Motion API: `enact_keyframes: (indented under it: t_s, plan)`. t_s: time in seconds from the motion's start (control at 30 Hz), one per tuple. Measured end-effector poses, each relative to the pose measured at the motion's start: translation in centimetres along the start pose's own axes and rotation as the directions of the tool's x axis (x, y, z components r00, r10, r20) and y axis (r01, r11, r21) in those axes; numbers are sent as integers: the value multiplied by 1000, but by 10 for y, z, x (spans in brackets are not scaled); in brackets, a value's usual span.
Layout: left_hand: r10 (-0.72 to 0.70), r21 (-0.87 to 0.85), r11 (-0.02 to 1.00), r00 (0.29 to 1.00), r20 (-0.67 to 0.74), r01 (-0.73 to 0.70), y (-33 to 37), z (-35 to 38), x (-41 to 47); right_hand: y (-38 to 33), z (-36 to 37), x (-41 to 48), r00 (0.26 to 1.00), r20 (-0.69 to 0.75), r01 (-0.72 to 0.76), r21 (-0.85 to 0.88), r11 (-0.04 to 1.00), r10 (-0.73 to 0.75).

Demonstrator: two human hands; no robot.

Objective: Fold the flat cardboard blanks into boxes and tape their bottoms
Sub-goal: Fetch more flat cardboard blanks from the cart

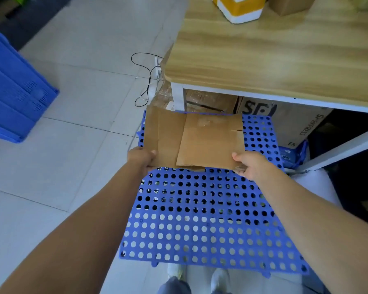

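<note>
Blank (191,136): light, stiff, floppy at creases.
Hands: left (141,157), right (248,164) each pinch a near corner.

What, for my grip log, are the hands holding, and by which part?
The cardboard blank, by its near corners: left hand one, right hand the other.

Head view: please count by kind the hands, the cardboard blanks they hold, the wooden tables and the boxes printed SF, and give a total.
Hands: 2, the left hand and the right hand
Blanks held: 1, the cardboard blank
Tables: 1, the wooden table
Boxes printed SF: 1, the SF box
Total: 5
</note>
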State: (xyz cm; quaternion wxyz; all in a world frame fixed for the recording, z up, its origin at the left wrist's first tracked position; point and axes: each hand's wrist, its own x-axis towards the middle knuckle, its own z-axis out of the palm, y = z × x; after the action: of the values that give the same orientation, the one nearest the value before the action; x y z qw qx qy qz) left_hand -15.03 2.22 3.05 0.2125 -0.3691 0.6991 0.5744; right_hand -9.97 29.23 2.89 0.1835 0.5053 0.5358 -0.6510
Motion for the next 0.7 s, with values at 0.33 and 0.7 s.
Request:
enact_keyframes:
  t_s: [0.33,0.7]
  plan:
    - [174,74,982,984,-23,-172,58,-50,-158,-34,-44,-164,992,10,128,15,992,-128]
    - [461,-46,873,791,402,-485,115,-22,-291,-8,-144,-333,853,-289,511,299,806,-434]
